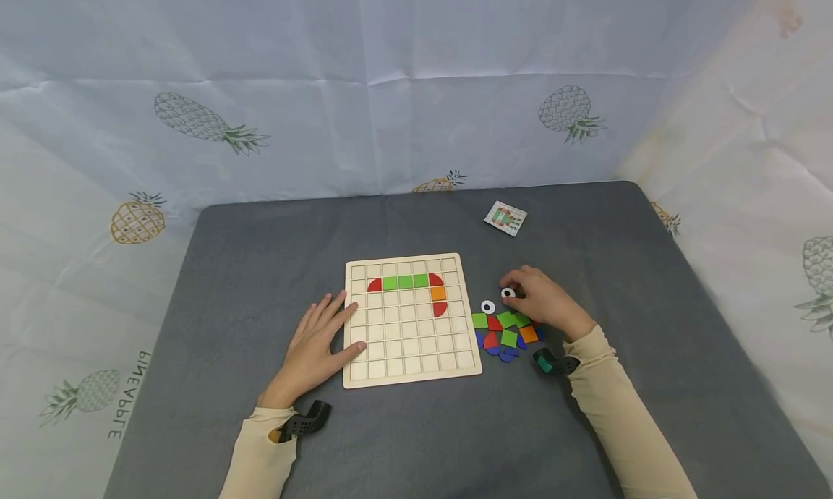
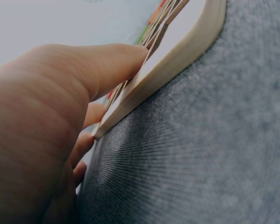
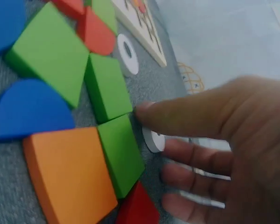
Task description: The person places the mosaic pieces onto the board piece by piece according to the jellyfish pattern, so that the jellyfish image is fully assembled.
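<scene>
A wooden grid board [image 1: 413, 378] lies on the table, with red quarter-round, green square and orange square [image 1: 438, 293] pieces in its upper cells. My left hand [image 1: 319, 347] rests spread at the board's left edge; its thumb touches the rim [image 2: 163, 67] in the left wrist view. Right of the board, my right hand [image 1: 543, 300] pinches a white eye piece [image 1: 507, 293] with a dark centre between thumb and fingers. Under the thumb, that piece [image 3: 154, 141] is partly hidden in the right wrist view. Another white eye piece [image 1: 488, 307] lies beside it.
Loose blocks crowd the board's right side: green squares [image 1: 509, 338], an orange square [image 1: 529, 334], red pieces [image 1: 491, 339] and blue rounded ones [image 1: 506, 356]. Farther back lies a small picture card [image 1: 505, 218]. Pineapple-print cloth [image 1: 390, 137] hangs behind the grey table [image 1: 273, 246].
</scene>
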Available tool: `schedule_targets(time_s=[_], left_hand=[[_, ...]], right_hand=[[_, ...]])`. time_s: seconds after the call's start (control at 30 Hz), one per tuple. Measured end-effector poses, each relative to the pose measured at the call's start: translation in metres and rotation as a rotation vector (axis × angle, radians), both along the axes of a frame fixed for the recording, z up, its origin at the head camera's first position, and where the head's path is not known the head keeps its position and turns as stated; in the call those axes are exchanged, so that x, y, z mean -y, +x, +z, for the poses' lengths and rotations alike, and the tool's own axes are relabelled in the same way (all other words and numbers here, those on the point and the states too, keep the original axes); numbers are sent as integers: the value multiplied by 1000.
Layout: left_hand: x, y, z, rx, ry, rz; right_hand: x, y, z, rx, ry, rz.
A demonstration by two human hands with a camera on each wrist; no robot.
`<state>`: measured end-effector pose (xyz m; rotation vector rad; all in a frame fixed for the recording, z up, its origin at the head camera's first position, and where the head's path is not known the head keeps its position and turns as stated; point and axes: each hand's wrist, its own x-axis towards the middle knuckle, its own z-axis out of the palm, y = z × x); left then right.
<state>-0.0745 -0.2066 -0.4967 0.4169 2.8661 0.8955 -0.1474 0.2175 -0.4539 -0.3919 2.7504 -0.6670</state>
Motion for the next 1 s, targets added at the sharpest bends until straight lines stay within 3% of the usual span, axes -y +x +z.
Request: schedule_targets(time_s=[0.27, 0.57, 1.0], left_hand=[[0, 0, -1, -22, -1, 1], [0, 0, -1, -18, 1, -1], [0, 1, -2, -24, -3, -6]], right_hand=[[0, 1, 1, 3, -39, 27], [10, -7, 9, -34, -95, 55], [59, -23, 30, -92, -176, 163]])
